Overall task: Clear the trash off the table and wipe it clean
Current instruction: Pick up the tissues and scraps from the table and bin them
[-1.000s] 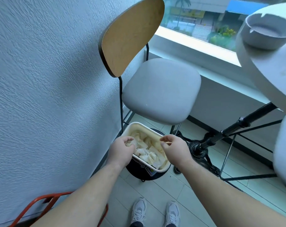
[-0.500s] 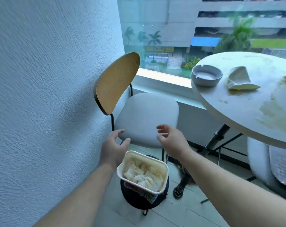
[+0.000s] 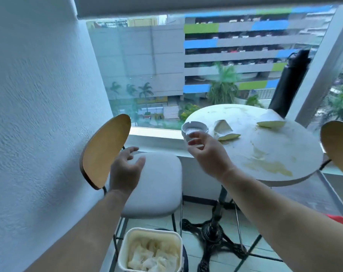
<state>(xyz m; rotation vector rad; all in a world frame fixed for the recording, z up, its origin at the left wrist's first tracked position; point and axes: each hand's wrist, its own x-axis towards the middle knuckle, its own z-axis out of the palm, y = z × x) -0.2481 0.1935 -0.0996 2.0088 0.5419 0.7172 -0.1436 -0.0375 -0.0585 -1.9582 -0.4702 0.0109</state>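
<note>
reach the right hand (image 3: 206, 154) past the ashtray (image 3: 194, 128) to the crumpled paper (image 3: 222, 130) at one o'clock, pinch it whole, drop it in the bin (image 3: 127, 250) at seven. note both grips released and empty, left hand (image 3: 125, 169) over the chair seat (image 3: 157, 189). second scrap (image 3: 270, 124) at the far side of the tabletop (image 3: 304, 152); yellowish smears (image 3: 268, 166) nearer, unwiped.

white textured wall (image 3: 35, 114), big window (image 3: 196, 71)

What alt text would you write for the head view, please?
A person's open, empty hands are raised: left hand over a chair seat, right hand near an ashtray on a stained round table holding paper scraps. A tissue-filled bin stands below.
</note>
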